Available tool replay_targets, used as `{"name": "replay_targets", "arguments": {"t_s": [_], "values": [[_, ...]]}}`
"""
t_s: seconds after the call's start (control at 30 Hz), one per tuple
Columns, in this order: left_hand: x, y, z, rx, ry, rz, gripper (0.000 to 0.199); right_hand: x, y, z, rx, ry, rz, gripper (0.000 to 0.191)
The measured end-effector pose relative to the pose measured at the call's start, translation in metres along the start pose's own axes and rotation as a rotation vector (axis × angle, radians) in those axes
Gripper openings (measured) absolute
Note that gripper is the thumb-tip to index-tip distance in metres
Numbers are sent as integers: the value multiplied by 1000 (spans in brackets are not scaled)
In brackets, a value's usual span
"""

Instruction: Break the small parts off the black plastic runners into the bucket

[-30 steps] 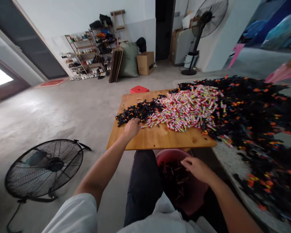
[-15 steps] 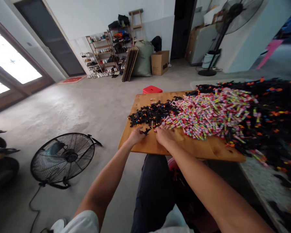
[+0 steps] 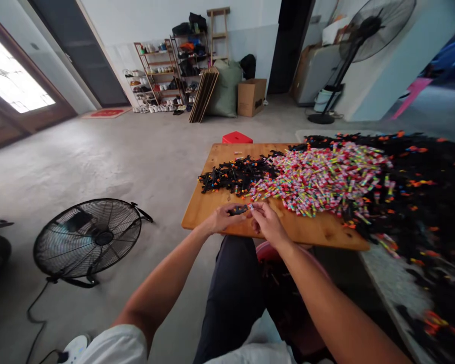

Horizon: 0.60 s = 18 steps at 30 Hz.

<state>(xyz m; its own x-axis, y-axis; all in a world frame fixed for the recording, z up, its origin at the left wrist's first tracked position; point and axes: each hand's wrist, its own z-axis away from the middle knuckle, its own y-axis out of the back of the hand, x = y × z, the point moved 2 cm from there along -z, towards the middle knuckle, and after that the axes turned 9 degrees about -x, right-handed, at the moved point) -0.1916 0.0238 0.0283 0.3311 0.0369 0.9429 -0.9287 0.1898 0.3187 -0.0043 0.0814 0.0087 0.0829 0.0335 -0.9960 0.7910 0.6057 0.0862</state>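
My left hand (image 3: 220,219) is closed on a small black toy gun (image 3: 238,210) near the front edge of the wooden table (image 3: 197,212). Close beside it, the fingers of my right hand (image 3: 268,223) pinch a small pink-and-white tube (image 3: 251,207) at the end of the toy gun; whether the two touch is too small to tell. Just beyond my hands lies a heap of black toy guns (image 3: 227,177) with orange and blue bits. To its right spreads a large pile of colourful little tubes (image 3: 322,177).
More black pieces with orange parts (image 3: 428,192) are heaped at the right. A reddish tub (image 3: 264,248) sits under the table edge by my leg. On the floor at left stands a round black fan (image 3: 94,237). A red stool (image 3: 237,137) is behind the table.
My left hand has lifted the black toy gun and moved right. The right hand has drawn back from the pile's edge with a tube, and both hands are now close together.
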Motion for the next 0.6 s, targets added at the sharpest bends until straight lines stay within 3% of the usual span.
{"name": "replay_targets", "arguments": {"t_s": [0.13,0.33,0.47,0.6], "values": [[21,-20,-1,-31,-71,-176,52,-13,11,37,22,13,-158,49],[38,-38,3,-39,-188,-356,68,-13,29,64,46,27,-144,46],[51,-50,6,-5,-345,-366,44,-13,38,72,117,1,-231,43],[63,-61,7,8,-376,-435,31,-18,46,78,259,-27,-402,40]]}}
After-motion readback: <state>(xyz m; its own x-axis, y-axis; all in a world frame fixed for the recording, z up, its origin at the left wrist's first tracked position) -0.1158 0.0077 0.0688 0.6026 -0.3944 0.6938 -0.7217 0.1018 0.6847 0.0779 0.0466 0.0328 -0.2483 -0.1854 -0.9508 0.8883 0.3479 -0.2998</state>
